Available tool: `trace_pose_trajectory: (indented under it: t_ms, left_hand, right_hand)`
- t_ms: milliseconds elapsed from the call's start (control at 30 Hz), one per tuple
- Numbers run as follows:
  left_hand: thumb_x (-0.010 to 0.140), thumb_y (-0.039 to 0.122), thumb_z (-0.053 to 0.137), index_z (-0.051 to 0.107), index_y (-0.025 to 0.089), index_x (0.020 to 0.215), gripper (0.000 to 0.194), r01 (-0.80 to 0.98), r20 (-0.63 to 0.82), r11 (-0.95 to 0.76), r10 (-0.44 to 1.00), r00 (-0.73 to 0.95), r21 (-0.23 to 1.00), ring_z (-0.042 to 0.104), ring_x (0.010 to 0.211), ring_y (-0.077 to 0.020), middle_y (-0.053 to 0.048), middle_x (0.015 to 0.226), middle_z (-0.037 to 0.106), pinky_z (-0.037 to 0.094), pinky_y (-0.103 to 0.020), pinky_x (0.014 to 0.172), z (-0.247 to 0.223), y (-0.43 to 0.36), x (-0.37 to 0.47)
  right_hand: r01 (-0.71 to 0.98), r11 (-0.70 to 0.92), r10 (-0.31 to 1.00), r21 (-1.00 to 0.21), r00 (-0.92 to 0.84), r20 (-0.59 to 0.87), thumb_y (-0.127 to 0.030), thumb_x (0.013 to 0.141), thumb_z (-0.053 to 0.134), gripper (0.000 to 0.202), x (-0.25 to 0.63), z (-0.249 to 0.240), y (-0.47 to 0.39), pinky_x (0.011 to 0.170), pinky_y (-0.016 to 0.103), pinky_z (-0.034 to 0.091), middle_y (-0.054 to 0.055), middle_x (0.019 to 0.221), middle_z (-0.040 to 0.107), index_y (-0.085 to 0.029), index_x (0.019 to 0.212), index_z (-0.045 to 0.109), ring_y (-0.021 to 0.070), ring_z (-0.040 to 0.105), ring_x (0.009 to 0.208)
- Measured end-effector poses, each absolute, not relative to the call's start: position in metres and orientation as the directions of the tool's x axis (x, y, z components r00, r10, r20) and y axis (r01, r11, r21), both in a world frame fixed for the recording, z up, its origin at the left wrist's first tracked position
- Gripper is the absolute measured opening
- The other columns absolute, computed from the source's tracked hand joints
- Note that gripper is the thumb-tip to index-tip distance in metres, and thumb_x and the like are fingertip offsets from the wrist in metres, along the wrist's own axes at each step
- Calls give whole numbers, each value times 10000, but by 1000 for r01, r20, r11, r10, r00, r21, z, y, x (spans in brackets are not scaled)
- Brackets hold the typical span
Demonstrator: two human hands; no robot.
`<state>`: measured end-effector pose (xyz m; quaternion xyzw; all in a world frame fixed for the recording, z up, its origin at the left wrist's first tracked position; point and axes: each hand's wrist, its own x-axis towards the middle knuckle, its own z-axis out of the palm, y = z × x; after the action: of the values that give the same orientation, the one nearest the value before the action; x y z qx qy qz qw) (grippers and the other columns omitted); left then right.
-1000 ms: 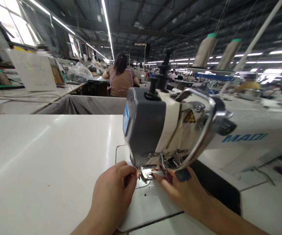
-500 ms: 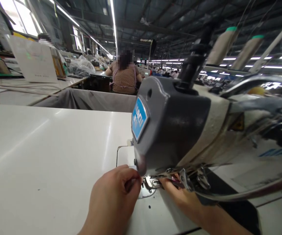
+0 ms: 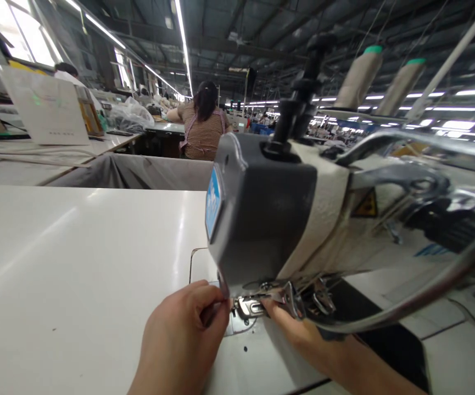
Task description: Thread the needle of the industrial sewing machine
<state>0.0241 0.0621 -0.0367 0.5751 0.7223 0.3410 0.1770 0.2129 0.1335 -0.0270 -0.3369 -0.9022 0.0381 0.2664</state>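
A grey and cream sewing machine point(image 3: 262, 208) fills the middle and right of the head view, very close to the camera. Under its head sits the metal presser foot point(image 3: 247, 306) over the needle plate point(image 3: 237, 327). My left hand point(image 3: 183, 334) is just left of the foot, thumb and fingers pinched together at the needle; whatever is between them is too small to see. My right hand point(image 3: 299, 332) reaches in from the right, its fingertips touching the presser foot and partly hidden under the machine head.
The machine stands on a glossy white table point(image 3: 76, 263). Two thread cones point(image 3: 358, 77) rise behind it. Beyond the table lies grey cloth point(image 3: 138, 173), and a person in a striped top point(image 3: 202, 129) sits facing away. A white board point(image 3: 42, 107) stands at the back left.
The view has moved in closer to the machine head and tilted slightly. Both hands have stayed at the presser foot, the left still pinched.
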Motion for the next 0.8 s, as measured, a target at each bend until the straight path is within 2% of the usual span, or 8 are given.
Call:
trace_pose_trajectory:
  t_ms: [167,367,533,667,800]
  left_hand:
    - [779,294,447,513,201,503,298,734,145,113,950,-278,670,438,514,-119,28,519,473,280,-235,507,-37,62,24]
    - [805,293,454,587,219,593,261,732,96,128,962,-256,669,484,572,-126,37,589,566,307,-238,541,-38,60,23]
    - [810,316,470,588,216,599,262,728,79,132,965,-249,673,481,572,-126,37,590,559,308,-231,542,-35,61,23]
    - [795,342,479,596,226,581,270,725,106,115,962,-251,679,488,546,-133,36,571,566,309,-234,528,-37,63,23]
    - [788,300,478,635,245,630,229,743,142,87,960,-239,664,549,561,-140,36,616,620,332,-241,543,-36,63,24]
  right_hand:
    - [598,755,646,-267,-610,460,-154,721,357,246,213,-27,132,452,298,210,-17,432,446,-206,525,497,109,403,400]
    - [643,717,688,-270,-593,418,-168,734,420,245,213,-28,131,463,291,216,-21,439,423,-202,494,461,107,387,412]
    - [687,679,725,-261,-569,389,-182,740,460,251,214,-34,132,461,281,232,-20,444,421,-208,493,494,120,390,424]
    - [733,631,762,-255,-523,381,-203,705,497,177,215,-32,129,499,284,292,13,507,513,-217,541,560,164,470,503]
    - [716,632,774,-296,-560,296,-149,706,515,165,210,-23,123,587,313,349,30,596,597,-221,590,609,203,543,602]
